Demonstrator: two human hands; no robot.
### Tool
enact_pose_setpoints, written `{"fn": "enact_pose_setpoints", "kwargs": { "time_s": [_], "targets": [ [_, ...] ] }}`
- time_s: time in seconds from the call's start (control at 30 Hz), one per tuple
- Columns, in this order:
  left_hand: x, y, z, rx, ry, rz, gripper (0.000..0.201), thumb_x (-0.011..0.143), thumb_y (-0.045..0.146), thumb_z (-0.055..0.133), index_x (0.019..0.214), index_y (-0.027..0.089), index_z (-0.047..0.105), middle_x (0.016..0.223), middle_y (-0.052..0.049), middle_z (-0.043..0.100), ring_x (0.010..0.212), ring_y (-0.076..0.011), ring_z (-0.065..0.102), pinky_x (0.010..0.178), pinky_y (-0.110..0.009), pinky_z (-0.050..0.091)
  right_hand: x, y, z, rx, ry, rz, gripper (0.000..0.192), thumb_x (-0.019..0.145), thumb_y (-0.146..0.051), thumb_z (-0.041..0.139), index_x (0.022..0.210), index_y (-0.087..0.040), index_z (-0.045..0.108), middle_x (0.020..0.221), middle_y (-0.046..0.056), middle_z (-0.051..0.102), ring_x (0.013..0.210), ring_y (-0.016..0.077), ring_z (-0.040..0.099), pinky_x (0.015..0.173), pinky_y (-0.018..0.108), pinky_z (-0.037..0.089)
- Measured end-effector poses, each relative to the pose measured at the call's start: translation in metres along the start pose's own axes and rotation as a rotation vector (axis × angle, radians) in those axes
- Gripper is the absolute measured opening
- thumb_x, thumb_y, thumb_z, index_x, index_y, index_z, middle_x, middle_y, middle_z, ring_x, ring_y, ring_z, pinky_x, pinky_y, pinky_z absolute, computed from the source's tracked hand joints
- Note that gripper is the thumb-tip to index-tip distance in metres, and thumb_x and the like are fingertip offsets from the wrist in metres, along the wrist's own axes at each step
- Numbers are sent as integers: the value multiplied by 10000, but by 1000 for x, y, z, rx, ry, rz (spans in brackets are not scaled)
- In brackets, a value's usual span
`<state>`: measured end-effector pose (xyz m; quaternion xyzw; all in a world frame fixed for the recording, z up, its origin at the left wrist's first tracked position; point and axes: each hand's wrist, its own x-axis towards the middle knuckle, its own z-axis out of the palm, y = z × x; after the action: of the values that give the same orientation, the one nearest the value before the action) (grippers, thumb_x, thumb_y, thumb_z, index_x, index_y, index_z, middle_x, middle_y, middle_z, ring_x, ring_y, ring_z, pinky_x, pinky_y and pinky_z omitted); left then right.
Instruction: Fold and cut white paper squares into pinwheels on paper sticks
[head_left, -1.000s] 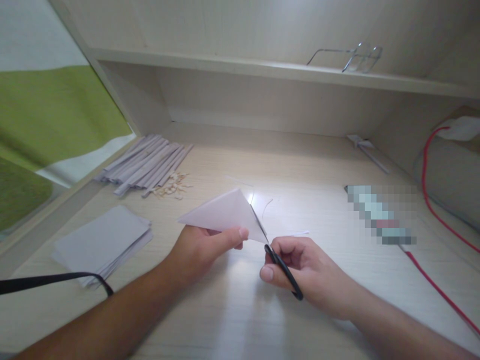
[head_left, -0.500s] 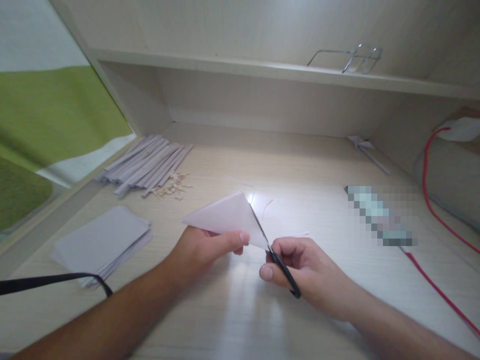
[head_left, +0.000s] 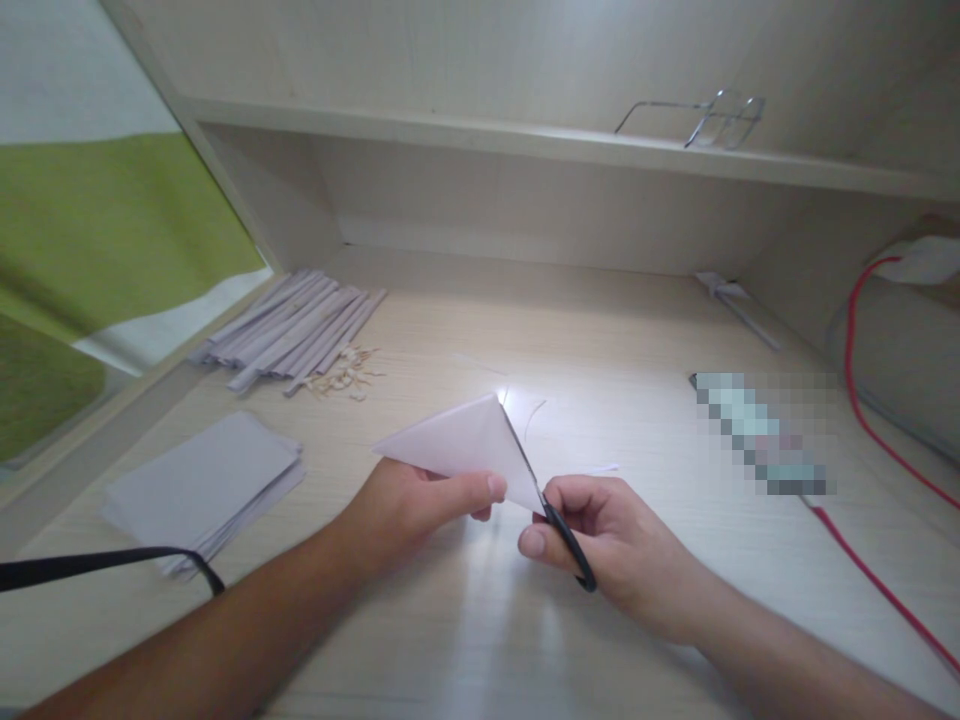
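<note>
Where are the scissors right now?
Head view, centre-right: the scissors are in the right hand, blades running along the right edge of the folded paper held by the left hand.

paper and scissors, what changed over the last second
The folded paper in the left hand drifted slightly right and down; the scissors in the right hand edged further along its right edge. Both grips, the paper stack and the strips are unchanged.

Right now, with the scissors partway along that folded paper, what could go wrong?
The left hand pinches the folded paper with its thumb close to the blades of the scissors in the right hand; a slip might nick it. The paper is held above the desk by one corner, so it could flex and the cut may wander. Thin offcuts could scatter toward the red cable.
</note>
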<state>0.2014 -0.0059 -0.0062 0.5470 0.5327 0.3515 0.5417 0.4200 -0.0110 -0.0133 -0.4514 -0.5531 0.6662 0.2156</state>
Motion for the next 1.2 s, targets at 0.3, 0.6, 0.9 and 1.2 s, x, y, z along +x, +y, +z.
{"fn": "enact_pose_setpoints", "kwargs": {
  "time_s": [0.3,0.6,0.9,1.2],
  "targets": [
    [1,-2,3,-18,-40,18,236,756,306,755,569,192,667,650,-1,712,666,-171,648,698,-273,508,2,-1,1,66,-28,3,400,742,-485,867,782,-146,659,682,-34,503,613,98,385,560,239,287],
    [0,-2,5,27,-22,20,229,759,323,748,591,190,669,673,-18,723,680,-192,658,680,-285,516,0,-1,1,118,-55,4,399,694,-457,907,798,-158,664,677,-42,484,613,99,376,568,232,312],
    [2,-2,7,53,-35,57,219,759,320,738,601,190,663,662,-15,720,671,-193,666,668,-282,520,1,-1,1,107,-37,-10,419,702,-494,895,817,-159,672,691,-35,503,610,102,381,563,237,308],
    [1,-4,6,49,-46,52,213,776,316,732,616,190,669,692,-15,733,694,-191,667,688,-280,517,-1,0,1,117,-59,-2,414,726,-491,884,847,-154,677,715,-28,517,631,107,408,576,238,313]
  ]
}}
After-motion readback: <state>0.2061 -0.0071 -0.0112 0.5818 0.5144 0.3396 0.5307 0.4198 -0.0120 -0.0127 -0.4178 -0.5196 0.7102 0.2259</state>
